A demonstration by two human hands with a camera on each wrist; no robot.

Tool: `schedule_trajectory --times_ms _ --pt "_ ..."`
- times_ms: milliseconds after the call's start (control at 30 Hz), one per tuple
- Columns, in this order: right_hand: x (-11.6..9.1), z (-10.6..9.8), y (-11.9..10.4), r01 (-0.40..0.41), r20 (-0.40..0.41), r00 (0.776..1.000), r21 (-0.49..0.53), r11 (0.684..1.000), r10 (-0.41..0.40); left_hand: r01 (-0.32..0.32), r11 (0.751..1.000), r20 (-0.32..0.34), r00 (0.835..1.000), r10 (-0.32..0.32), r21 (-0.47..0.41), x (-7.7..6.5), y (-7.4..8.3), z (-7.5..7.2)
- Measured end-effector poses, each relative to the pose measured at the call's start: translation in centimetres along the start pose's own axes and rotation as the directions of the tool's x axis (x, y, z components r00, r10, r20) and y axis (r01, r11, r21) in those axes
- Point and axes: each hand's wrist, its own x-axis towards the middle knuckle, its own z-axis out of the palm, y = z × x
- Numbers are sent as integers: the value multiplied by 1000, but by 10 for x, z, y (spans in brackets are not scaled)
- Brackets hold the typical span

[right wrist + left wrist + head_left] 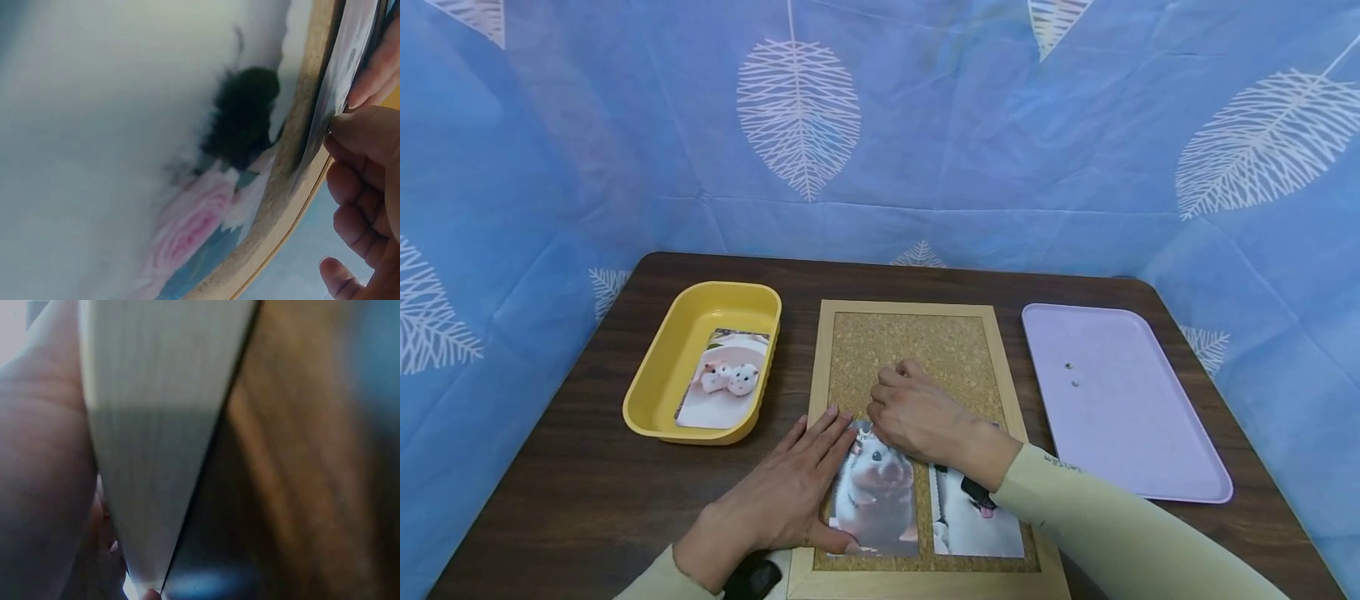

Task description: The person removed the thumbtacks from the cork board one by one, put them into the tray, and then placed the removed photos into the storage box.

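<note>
A cork board [917,350] with a pale wooden frame lies on the table. On its lower left is a hamster photo [880,508], and right of that a second photo [981,533] of a white animal, partly covered by my right forearm. My left hand [793,479] rests flat across the board's left frame and the hamster photo's left edge, fingers spread. At that photo's top edge, the thumb and index finger of my right hand [925,417] pinch a tiny thumbtack, mostly hidden by the fingertips [350,128]; the other fingers are curled.
Left of the board stands a yellow tray [655,375] holding a photo [722,379] of two small white animals. A lilac tray [1142,400] lies at the right with two small metal tacks [1072,375] on it. Blue leaf-patterned cloth [917,125] hangs behind the table.
</note>
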Motion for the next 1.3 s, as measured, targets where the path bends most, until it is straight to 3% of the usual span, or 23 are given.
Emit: schedule_trajectory --times_ms 333,1300 --pt "0 0 -2 -11 -11 1000 -8 1000 10 -14 998 -36 999 16 58 -4 4 2" --pt "2 5 -4 -13 27 1000 -36 999 14 2 1000 -17 1000 -2 5 -2 3 -1"
